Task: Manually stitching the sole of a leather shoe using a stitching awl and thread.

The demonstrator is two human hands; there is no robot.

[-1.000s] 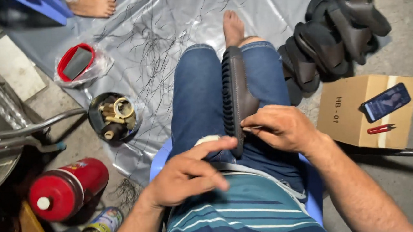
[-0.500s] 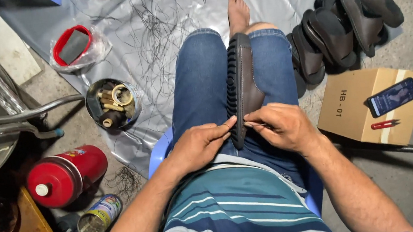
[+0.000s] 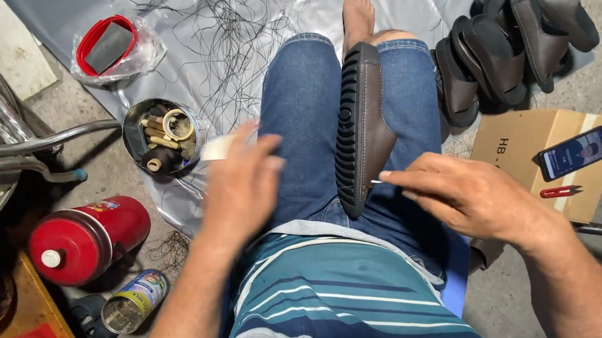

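A dark brown sandal [image 3: 362,127] stands on its edge between my thighs, ribbed black sole to the left. My right hand [image 3: 466,197] pinches a thin needle whose tip points at the sandal's near end. My left hand [image 3: 240,183] is blurred in mid-air left of the sandal, over my left thigh, fingers spread, with a pale tape band on one finger. It holds nothing that I can make out.
A pile of brown sandals [image 3: 516,37] lies at the right. A cardboard box [image 3: 516,156] carries a phone [image 3: 574,152] and a red clipper [image 3: 560,191]. A tin of tools [image 3: 163,137], a red flask [image 3: 86,238], a can [image 3: 133,301] and loose threads on grey sheeting [image 3: 223,34] sit left.
My left hand has let go of the sandal's near end and swung out to the left. The right hand stays at the sandal with the needle.
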